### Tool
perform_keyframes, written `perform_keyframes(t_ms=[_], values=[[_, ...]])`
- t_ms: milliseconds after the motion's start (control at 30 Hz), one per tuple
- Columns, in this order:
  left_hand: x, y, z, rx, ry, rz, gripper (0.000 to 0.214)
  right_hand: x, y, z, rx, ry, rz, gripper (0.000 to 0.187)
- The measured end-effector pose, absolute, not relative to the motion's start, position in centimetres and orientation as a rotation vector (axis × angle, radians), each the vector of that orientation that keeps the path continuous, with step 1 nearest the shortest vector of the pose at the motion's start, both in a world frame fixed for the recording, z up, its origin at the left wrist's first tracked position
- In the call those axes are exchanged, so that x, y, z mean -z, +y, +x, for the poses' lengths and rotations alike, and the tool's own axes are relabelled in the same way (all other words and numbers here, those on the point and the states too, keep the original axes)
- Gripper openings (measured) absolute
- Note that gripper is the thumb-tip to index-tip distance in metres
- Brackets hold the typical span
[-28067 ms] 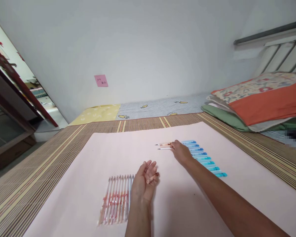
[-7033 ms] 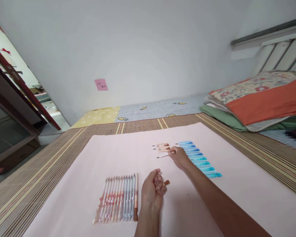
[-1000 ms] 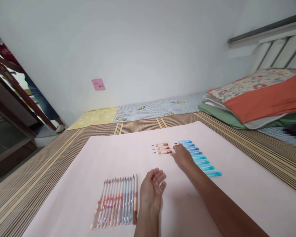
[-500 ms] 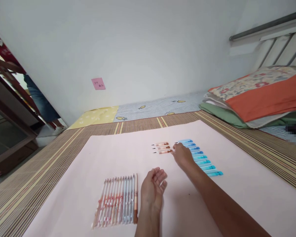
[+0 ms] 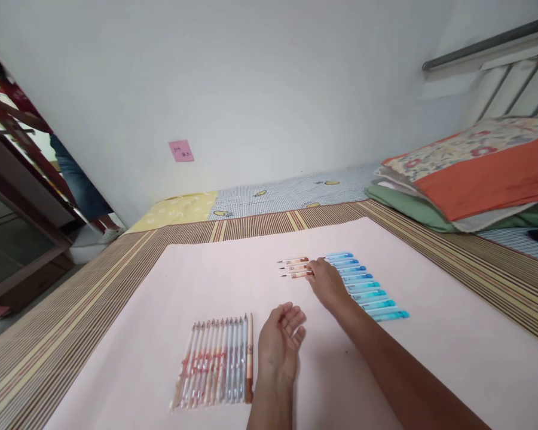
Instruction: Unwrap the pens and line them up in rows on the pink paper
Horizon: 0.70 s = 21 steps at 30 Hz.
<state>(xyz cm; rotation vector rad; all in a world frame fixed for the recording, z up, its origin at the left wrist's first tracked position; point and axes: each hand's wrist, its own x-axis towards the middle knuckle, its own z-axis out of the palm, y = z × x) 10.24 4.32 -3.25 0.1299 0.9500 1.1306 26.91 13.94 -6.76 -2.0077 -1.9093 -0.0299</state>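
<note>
My right hand (image 5: 326,283) is closed at the brown ends of a short column of brown-and-white pens (image 5: 296,268), its thumb and fingers around the end of the lowest one. The pens lie flat with dark tips to the left. Partly behind this hand runs a column of blue and turquoise pens (image 5: 368,285). My left hand (image 5: 280,339) rests palm up on the pink sheet (image 5: 197,272), fingers loosely curled and apart, holding nothing. Left of it lies a single brown pen (image 5: 250,358), beside a row of several clear-barrelled pens (image 5: 213,361) with reddish and grey tones.
A striped mat (image 5: 130,263) lies under the sheet. Folded bedding (image 5: 479,170) is stacked at the right, near a metal rail (image 5: 488,45). A pink note (image 5: 181,151) is stuck to the white wall. Another person (image 5: 78,173) stands in the doorway at left.
My right hand has shifted slightly left, now covering the ends of the lower brown-and-white pens. My left hand keeps its pose; the view has moved slightly.
</note>
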Motion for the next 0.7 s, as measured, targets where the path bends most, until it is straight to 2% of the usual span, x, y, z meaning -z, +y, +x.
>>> perform_keyframes(t_ms=[267, 433, 600, 700], values=[[3.4, 4.5, 10.3, -1.130, 0.949, 0.106, 0.014, 7.1, 14.0, 26.4, 0.075, -1.903, -2.019, 0.014], [3.7, 4.6, 10.4, -1.153, 0.917, 0.121, 0.010, 6.9, 13.0, 26.3, 0.013, -1.809, -1.871, 0.016], [4.1, 4.8, 10.0, -1.202, 0.828, 0.198, 0.040, 6.3, 10.4, 24.8, -0.340, -1.612, -1.587, 0.016], [4.3, 5.1, 9.4, -1.226, 0.791, 0.215, 0.047, 5.8, 7.9, 23.0, -0.636, -1.516, -1.473, 0.020]])
